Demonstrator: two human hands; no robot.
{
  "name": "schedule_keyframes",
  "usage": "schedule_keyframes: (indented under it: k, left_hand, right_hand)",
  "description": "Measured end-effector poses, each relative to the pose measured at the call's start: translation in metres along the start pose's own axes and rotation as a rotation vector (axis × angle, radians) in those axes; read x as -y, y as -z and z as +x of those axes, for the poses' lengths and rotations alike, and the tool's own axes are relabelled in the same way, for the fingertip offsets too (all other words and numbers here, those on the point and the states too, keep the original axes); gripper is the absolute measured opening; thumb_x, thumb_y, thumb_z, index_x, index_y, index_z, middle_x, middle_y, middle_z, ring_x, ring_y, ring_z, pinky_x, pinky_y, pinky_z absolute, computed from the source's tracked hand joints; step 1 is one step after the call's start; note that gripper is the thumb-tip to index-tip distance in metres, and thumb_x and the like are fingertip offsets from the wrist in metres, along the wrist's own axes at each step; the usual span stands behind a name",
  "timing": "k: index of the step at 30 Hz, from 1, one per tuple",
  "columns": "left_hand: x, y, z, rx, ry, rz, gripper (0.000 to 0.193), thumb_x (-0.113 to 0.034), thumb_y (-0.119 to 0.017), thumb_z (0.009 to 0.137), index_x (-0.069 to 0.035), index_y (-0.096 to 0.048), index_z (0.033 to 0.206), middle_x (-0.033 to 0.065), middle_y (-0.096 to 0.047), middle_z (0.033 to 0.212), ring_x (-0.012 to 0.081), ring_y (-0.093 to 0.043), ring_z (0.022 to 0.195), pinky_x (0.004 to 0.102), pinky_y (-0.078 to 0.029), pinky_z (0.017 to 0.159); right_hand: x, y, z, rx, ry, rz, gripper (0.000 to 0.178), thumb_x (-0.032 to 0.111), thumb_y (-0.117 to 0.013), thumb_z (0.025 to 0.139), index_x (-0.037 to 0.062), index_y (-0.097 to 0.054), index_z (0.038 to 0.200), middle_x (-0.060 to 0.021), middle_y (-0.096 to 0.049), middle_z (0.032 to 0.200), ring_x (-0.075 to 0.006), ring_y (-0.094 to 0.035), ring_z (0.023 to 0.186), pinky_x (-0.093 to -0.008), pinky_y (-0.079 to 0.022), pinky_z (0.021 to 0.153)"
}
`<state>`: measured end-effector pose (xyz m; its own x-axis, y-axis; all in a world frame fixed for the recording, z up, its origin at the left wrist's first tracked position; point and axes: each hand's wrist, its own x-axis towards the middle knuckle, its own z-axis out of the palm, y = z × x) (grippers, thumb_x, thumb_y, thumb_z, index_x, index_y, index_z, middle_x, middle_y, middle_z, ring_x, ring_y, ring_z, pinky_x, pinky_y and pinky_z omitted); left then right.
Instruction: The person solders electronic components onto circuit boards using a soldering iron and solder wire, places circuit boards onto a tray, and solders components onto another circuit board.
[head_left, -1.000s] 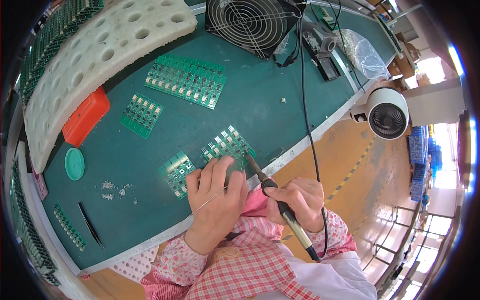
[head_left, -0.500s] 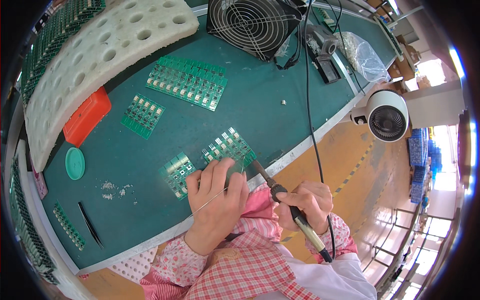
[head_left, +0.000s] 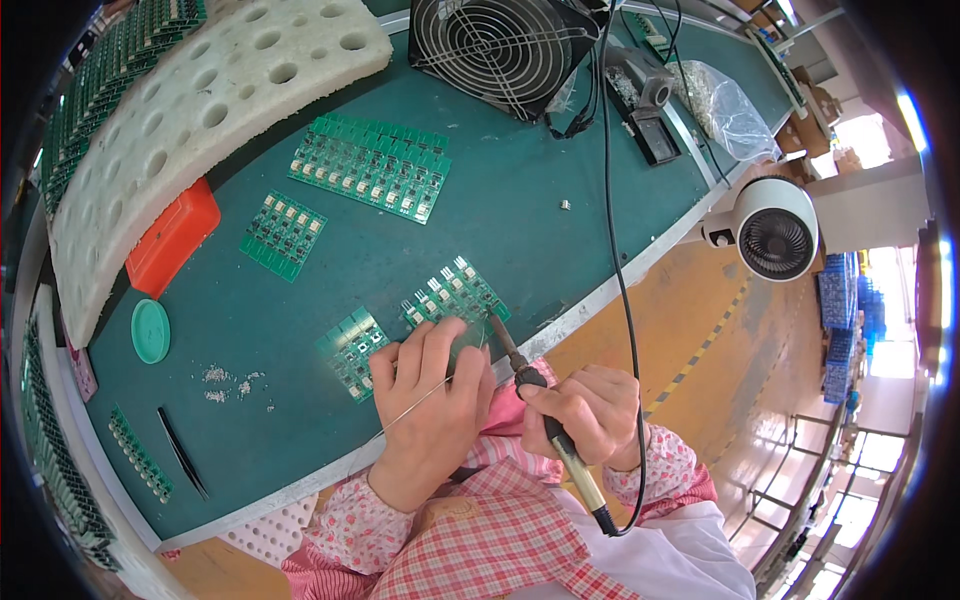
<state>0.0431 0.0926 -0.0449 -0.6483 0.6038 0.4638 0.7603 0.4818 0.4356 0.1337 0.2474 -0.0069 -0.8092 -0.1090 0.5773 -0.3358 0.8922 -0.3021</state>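
Note:
My right hand [head_left: 592,412] is wrapped round the handle of a soldering iron [head_left: 580,470], whose tip reaches the right end of a green circuit board [head_left: 462,287]. White connectors with pins stand along this board's far edge. Over its near side lies my left hand [head_left: 432,400], fingers bent and closed on a thin solder wire [head_left: 408,412]. The wire runs across the back of that hand, and its end rises between thumb and fingers close to the iron's tip. Left of the hand lies another green board [head_left: 352,345], partly covered by my fingers.
Beyond are a small board panel [head_left: 284,232], a larger group of boards [head_left: 370,165] and a black fan [head_left: 500,50]. Tweezers [head_left: 180,452], tiny loose parts [head_left: 216,374], a green lid [head_left: 150,331] and a red box [head_left: 175,235] lie left. The iron's cord [head_left: 612,220] crosses the table's right side.
My right hand has moved left and slightly nearer the board with the soldering iron, bringing its tip to the board's right end. My left hand has stayed almost in place.

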Motion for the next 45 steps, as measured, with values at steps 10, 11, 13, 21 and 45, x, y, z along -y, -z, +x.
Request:
schedule_keyframes:
  k: [10, 11, 13, 21, 45]
  left_hand:
    - [0.0, -0.002, 0.001, -0.005, 0.004, 0.022, 0.02, -0.009, -0.076, 0.077, -0.009, -0.057, 0.084, 0.0051, -0.061, 0.108, 0.0258, -0.061, 0.096, 0.0418, -0.039, 0.082]
    - [0.0, -0.001, 0.001, 0.002, 0.007, 0.03, 0.02, -0.009, -0.076, 0.077, -0.009, -0.056, 0.084, 0.005, -0.061, 0.108, 0.0258, -0.061, 0.096, 0.0416, -0.039, 0.082]
    - [-0.001, -0.002, 0.001, 0.003, 0.008, 0.036, 0.02, -0.009, -0.076, 0.077, -0.009, -0.056, 0.083, 0.005, -0.061, 0.108, 0.0256, -0.061, 0.096, 0.0417, -0.039, 0.082]
    - [-0.007, 0.003, -0.003, 0.019, 0.004, 0.055, 0.018, -0.006, -0.074, 0.077, -0.007, -0.057, 0.083, 0.0066, -0.062, 0.111, 0.0246, -0.061, 0.096, 0.0423, -0.038, 0.084]
    - [-0.022, -0.006, 0.002, 0.034, 0.032, 0.248, 0.013, -0.006, -0.072, 0.08, -0.006, -0.059, 0.078, 0.0072, -0.063, 0.109, 0.028, -0.063, 0.099, 0.0408, -0.038, 0.085]
  right_hand:
    - [-0.005, 0.011, -0.011, -0.113, -0.101, 0.122, 0.026, -0.009, -0.069, 0.062, 0.0021, -0.067, 0.086, 0.0009, -0.047, 0.052, -0.013, -0.045, 0.038, -0.0256, -0.033, 0.039]
    - [-0.006, 0.011, -0.011, -0.112, -0.115, 0.142, 0.027, -0.01, -0.069, 0.063, 0.0019, -0.066, 0.087, 0.0007, -0.046, 0.051, -0.0137, -0.045, 0.038, -0.026, -0.034, 0.039]
    - [-0.008, 0.008, -0.013, -0.139, -0.132, 0.178, 0.028, -0.01, -0.069, 0.063, 0.0019, -0.066, 0.088, 0.0005, -0.047, 0.052, -0.0142, -0.047, 0.038, -0.0262, -0.035, 0.039]
    - [-0.006, 0.005, -0.036, -0.274, -0.734, 0.522, 0.006, -0.001, -0.064, 0.085, -0.0008, -0.062, 0.09, -0.0046, -0.063, 0.062, -0.0075, -0.055, 0.047, -0.024, -0.04, 0.042]
    - [-0.046, 0.002, -0.037, -0.114, -0.745, 0.945, 0.018, 0.015, -0.063, 0.098, -0.0027, -0.062, 0.099, -0.007, -0.067, 0.072, -0.0086, -0.062, 0.06, -0.0263, -0.047, 0.054]
